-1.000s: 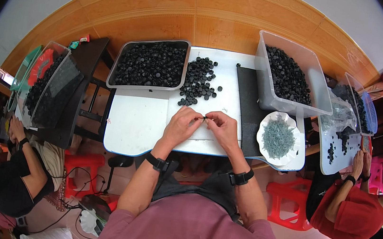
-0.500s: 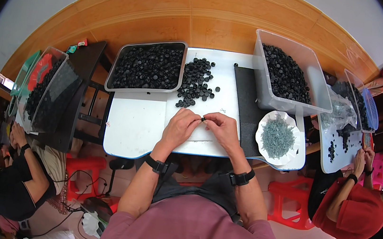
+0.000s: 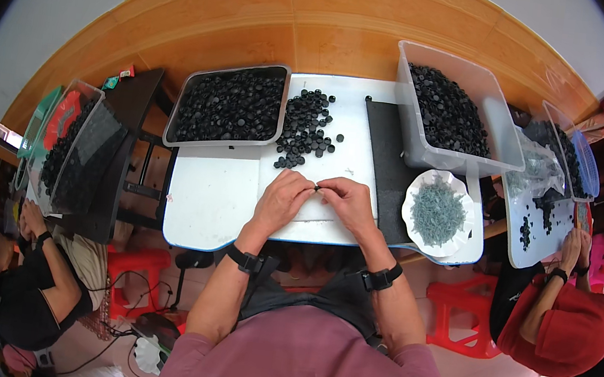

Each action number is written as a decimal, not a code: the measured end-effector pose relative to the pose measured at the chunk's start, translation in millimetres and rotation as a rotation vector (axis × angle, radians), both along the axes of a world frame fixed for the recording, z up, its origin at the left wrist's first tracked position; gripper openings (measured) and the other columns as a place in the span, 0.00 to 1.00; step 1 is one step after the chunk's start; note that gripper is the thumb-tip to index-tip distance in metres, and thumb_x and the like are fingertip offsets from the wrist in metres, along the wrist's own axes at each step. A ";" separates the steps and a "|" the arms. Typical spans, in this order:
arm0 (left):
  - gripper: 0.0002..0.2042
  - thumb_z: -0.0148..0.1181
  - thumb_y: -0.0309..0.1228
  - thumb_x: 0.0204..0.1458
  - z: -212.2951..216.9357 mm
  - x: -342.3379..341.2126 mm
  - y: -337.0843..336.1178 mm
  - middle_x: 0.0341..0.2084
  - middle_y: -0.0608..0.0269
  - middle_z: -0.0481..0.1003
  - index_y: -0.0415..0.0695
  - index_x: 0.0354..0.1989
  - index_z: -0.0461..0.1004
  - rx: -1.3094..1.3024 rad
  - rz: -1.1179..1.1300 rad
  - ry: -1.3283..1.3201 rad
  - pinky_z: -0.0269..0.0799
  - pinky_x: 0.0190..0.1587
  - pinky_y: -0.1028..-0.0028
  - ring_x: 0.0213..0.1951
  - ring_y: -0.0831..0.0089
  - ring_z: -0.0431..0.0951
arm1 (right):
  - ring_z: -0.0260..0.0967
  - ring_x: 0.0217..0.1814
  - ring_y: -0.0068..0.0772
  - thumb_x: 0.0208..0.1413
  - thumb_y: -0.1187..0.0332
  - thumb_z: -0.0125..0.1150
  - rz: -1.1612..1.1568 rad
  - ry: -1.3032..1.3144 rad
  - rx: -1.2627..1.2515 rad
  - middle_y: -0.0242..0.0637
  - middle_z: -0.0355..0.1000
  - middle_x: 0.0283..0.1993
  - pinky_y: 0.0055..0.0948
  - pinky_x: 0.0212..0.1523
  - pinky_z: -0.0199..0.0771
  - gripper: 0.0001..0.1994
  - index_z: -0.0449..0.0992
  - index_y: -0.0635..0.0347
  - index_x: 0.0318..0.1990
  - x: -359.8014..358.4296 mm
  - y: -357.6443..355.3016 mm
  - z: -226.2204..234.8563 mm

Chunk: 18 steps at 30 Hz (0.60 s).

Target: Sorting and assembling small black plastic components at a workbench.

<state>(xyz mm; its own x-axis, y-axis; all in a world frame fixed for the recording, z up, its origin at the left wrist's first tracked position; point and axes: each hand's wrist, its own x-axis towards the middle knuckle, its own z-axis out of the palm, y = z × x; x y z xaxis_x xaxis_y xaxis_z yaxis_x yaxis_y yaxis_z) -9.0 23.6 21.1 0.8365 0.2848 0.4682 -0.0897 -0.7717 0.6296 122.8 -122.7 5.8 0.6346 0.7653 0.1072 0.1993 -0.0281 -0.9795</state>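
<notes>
My left hand (image 3: 281, 201) and my right hand (image 3: 349, 205) meet above the near part of the white table, fingertips pinched together. Between them is a small black piece (image 3: 316, 188), mostly covered by the fingers; it resembles the round black caps nearby. Just beyond my hands lies a loose pile of black caps (image 3: 308, 125). To the right of my right hand, a white fluted dish (image 3: 411, 194) holds many thin grey-green slivers (image 3: 437, 213). Whether either hand also holds a sliver cannot be made out.
A tray (image 3: 168, 127) full of black caps stands back left, and a deep translucent bin (image 3: 463, 163) of black parts back right. A dark mat (image 3: 389, 154) lies partly under the bin. People work at a dark table (image 3: 137, 115) on the left and a white table (image 3: 528, 250) on the right.
The view has shifted slightly. Both hands stay together around the small black piece, with only slight finger movement.
</notes>
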 end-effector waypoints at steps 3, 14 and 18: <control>0.05 0.66 0.24 0.56 2.1 0.3 -0.7 0.33 0.56 0.78 0.37 0.39 0.81 -0.046 -0.004 0.025 0.73 0.44 0.62 0.39 0.57 0.76 | 0.79 0.32 0.22 0.58 0.76 0.67 -0.003 0.015 0.021 0.39 0.83 0.35 0.23 0.35 0.78 0.09 0.84 0.69 0.45 0.0 -0.1 -2.0; 0.05 0.67 0.25 0.56 -2.5 1.8 1.0 0.32 0.56 0.80 0.38 0.38 0.82 -0.088 0.018 0.026 0.73 0.44 0.63 0.36 0.58 0.78 | 0.79 0.30 0.21 0.59 0.75 0.67 -0.036 0.093 0.054 0.38 0.83 0.34 0.22 0.33 0.78 0.09 0.84 0.68 0.44 -1.0 -1.7 -3.2; 0.05 0.67 0.25 0.56 -5.2 2.5 2.6 0.32 0.56 0.80 0.37 0.38 0.82 -0.044 0.002 -0.006 0.73 0.43 0.64 0.36 0.58 0.78 | 0.79 0.30 0.21 0.59 0.75 0.67 -0.018 0.090 0.059 0.37 0.83 0.34 0.23 0.33 0.78 0.08 0.85 0.68 0.44 -1.1 -2.0 -3.1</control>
